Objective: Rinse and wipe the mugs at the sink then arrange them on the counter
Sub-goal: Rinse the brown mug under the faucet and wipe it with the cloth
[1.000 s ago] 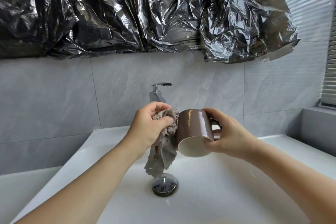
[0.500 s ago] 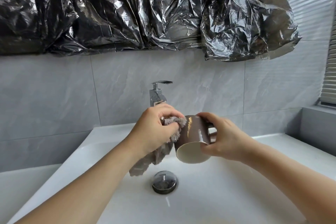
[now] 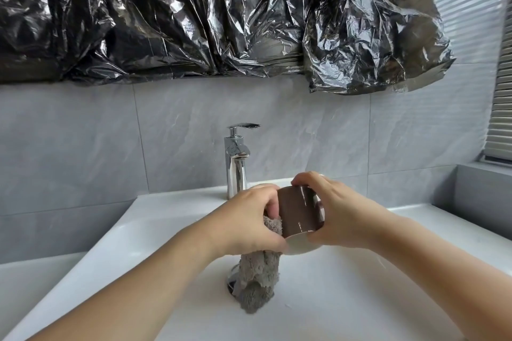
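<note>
Over the white sink (image 3: 155,219), the left hand (image 3: 246,223) bunches a grey cloth (image 3: 259,271) against the mug's side, its fingers curled round the cloth, whose loose end hangs below that grip toward the drain. Just right of it, the brown mug (image 3: 300,214) lies tilted, mouth toward the camera, clamped by the right hand (image 3: 336,217) wrapped round its far side (the handle is hidden). No water runs from the tap (image 3: 235,163), so this looks like the wiping step. Next, probably, turning the mug within the right grip to reach its unwiped face.
</note>
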Available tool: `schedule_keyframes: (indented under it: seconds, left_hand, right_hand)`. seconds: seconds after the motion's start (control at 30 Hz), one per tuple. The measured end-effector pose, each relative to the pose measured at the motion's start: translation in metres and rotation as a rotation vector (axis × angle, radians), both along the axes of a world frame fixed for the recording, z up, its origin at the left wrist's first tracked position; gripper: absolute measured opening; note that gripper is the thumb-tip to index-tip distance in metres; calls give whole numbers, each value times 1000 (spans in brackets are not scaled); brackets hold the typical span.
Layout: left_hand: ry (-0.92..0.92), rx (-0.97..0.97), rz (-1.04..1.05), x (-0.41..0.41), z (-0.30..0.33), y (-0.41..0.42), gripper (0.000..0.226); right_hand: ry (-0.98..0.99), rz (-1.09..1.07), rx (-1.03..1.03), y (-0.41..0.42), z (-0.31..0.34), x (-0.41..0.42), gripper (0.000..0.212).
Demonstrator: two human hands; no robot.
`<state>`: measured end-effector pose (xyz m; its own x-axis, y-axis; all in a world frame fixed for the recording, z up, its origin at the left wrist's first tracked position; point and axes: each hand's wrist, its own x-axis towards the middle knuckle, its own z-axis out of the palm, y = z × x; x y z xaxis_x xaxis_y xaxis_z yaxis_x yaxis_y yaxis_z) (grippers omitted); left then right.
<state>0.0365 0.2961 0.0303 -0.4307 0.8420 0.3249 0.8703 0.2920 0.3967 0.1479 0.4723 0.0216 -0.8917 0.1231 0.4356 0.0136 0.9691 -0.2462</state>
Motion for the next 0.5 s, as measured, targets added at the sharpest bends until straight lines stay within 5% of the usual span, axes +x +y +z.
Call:
schedule_keyframes:
  seconds: [0.17,0.37,0.5]
  left_hand:
    - [-41,48,8,-2,2,-2,45]
    - [-329,184,-89,-15,4,-10,45]
    - [-366,199,-164,-15,7,-9,43]
  right_hand:
    - [38,73,-160,7,-7,-4,84]
    - [52,212,-700,18,-7,-4,93]
    - [-2,308,-658,14,-6,-6,59]
